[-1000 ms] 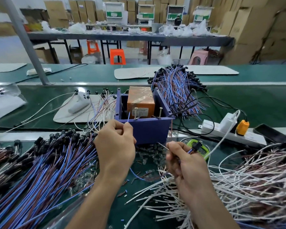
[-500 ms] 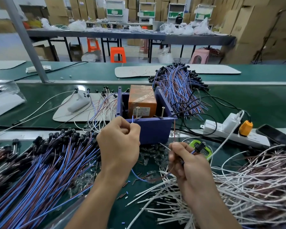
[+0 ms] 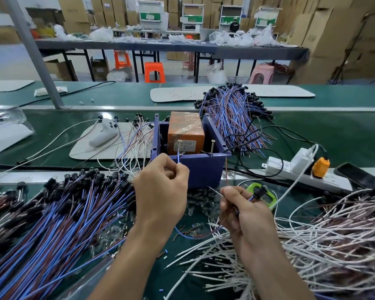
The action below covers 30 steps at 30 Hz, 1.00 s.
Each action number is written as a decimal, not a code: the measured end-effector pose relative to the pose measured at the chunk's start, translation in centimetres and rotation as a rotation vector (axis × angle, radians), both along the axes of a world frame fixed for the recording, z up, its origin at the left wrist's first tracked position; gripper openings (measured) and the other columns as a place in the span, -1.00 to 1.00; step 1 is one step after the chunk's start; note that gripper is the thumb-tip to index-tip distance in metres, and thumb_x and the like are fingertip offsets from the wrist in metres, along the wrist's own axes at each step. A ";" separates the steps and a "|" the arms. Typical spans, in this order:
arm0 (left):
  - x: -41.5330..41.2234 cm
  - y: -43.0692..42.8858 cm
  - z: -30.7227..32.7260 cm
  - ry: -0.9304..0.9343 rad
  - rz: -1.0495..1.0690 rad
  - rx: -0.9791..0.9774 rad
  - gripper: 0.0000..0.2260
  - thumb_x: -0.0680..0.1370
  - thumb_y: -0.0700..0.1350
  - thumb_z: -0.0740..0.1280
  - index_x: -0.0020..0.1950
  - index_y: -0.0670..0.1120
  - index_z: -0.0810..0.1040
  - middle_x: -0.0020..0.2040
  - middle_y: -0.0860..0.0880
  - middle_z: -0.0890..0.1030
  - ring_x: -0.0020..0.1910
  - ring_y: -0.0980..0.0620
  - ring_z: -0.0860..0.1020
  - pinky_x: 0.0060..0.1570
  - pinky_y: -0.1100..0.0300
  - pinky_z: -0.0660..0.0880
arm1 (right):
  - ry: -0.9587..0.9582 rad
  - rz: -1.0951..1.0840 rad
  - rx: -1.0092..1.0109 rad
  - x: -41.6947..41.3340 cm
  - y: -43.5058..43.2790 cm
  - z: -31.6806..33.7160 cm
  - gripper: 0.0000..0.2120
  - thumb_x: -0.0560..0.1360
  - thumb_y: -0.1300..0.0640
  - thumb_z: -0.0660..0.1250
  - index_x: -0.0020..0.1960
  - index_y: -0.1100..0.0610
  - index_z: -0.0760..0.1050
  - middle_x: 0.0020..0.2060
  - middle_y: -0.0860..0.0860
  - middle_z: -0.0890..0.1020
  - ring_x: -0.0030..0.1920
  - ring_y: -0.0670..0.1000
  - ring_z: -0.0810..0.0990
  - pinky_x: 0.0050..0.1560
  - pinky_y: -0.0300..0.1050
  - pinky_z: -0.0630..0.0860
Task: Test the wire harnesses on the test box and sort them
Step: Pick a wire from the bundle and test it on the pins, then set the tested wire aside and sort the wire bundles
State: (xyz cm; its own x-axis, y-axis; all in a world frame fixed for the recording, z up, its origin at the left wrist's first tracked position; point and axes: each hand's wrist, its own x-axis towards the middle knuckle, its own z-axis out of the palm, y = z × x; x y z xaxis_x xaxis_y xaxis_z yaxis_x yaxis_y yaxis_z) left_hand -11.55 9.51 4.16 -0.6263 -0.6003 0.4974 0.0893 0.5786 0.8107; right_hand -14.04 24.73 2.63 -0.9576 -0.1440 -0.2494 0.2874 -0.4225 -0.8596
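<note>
1. Frame centre: the left hand (image 3: 160, 191) pinches the blue lead of a thin blue-and-brown wire harness (image 3: 178, 157) at the purple plastic test box (image 3: 204, 169).
2. The right hand (image 3: 245, 215) has its fingers curled round the harness's black connector (image 3: 258, 192).
3. Likely light and floppy; best pinched near the tips.

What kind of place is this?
Most likely a factory assembly line for wire harnesses: piles of blue and brown wires lie on a green workbench, a blue test box stands in front, and stacked cardboard cartons fill the back.
</note>
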 end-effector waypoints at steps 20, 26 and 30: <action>-0.5 -0.2 -0.1 0.002 0.042 0.006 -0.77 0.49 -0.02 0.34 -0.35 -0.02 0.47 -0.50 0.07 0.57 -0.53 0.00 0.51 -0.35 0.09 0.46 | 0.118 0.013 0.208 -1.5 -2.6 1.3 -0.70 0.54 0.26 0.40 -0.36 0.09 0.60 -0.48 0.05 0.52 -0.50 -0.07 0.42 -0.52 -0.26 0.34; 0.0 0.1 0.1 0.034 0.039 0.014 -0.77 0.45 0.02 0.34 -0.38 -0.01 0.47 -0.47 0.09 0.56 -0.54 0.03 0.45 -0.44 0.08 0.44 | 0.145 -0.065 0.170 -0.7 -2.0 1.1 -0.68 0.53 0.29 0.39 -0.38 0.08 0.56 -0.51 0.04 0.48 -0.52 -0.04 0.33 -0.51 -0.21 0.27; -0.2 1.3 0.3 -0.069 -0.196 0.191 -0.78 0.40 0.05 0.39 -0.40 -0.02 0.57 -0.55 0.08 0.48 -0.54 0.11 0.36 -0.44 0.20 0.33 | 0.210 0.035 0.202 0.4 -1.9 0.9 -0.69 0.49 0.30 0.41 -0.39 0.05 0.59 -0.52 0.03 0.47 -0.52 -0.06 0.36 -0.48 -0.20 0.27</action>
State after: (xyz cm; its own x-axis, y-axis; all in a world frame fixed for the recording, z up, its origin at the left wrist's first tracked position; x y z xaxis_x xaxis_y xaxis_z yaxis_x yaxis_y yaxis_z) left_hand -11.72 10.83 4.47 -0.7684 -0.5429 0.3389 0.1251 0.3919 0.9115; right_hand -13.65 22.79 3.49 -0.9867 -0.1455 -0.0729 0.1053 -0.2294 -0.9676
